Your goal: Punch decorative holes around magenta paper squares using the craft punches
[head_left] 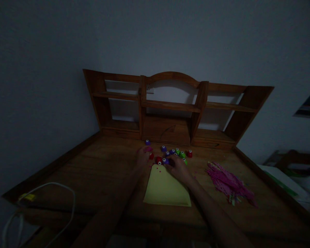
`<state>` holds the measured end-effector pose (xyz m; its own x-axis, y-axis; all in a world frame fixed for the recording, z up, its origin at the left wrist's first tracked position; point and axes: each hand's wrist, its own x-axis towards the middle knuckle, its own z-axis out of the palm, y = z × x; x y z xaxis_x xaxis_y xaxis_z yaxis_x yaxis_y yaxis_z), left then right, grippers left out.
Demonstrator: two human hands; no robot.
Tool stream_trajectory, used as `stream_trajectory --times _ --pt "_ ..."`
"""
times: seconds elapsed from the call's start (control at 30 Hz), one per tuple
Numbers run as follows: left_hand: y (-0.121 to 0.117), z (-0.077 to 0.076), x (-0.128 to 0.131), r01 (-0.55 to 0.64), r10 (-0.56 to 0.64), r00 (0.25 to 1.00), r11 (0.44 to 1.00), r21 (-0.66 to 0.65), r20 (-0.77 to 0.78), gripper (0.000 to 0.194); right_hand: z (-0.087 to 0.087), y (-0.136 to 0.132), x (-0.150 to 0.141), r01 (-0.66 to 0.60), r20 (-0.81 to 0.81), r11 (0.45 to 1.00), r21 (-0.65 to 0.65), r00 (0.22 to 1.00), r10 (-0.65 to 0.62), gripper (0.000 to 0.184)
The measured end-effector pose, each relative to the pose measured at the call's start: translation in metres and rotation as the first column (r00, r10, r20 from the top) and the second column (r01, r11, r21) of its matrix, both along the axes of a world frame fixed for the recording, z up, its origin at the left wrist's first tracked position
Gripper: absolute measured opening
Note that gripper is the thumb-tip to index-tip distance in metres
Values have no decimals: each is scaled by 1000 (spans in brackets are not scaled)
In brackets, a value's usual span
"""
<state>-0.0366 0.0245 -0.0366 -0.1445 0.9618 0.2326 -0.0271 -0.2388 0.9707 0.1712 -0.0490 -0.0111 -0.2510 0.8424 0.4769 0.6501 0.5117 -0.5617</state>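
Observation:
My left hand (pixel 143 158) is closed on a small pink piece (pixel 148 149), its exact kind too dim to tell. A red one-eyed toy (pixel 151 156) lies right beside those fingers. Curled over the top of a yellow sheet or pad (pixel 166 189), my right hand (pixel 177 166) has its fingertips on a purple one-eyed toy (pixel 165 161). Another red one-eyed toy (pixel 159 160) touches the pad's far edge between the hands. Several purple and green one-eyed toys (pixel 182 154) cluster beyond my right hand, partly hidden by it. Tiny pink dots lie on the pad's far end.
A pile of pink strips (pixel 228 182) lies to the right on the wooden desk (pixel 93 175). One purple toy (pixel 147 142) and one red toy (pixel 189 153) stand apart. A wooden shelf unit (pixel 170 106) backs the desk. A white cable (pixel 73 199) loops at front left.

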Motion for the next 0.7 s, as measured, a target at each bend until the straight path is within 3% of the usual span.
stream_trajectory --times 0.17,0.4,0.7 --pt "-2 4 0 -78 78 997 997 -19 5 32 1 0 -2 -4 -12 1000 0 1000 4 25" --pt "-3 8 0 -41 41 999 999 -28 -1 30 1 -1 -2 -5 -12 1000 0 1000 5 26" --pt "-9 17 7 -48 52 958 999 21 -284 15 0 1 -1 -4 -3 1000 -8 1000 4 27"
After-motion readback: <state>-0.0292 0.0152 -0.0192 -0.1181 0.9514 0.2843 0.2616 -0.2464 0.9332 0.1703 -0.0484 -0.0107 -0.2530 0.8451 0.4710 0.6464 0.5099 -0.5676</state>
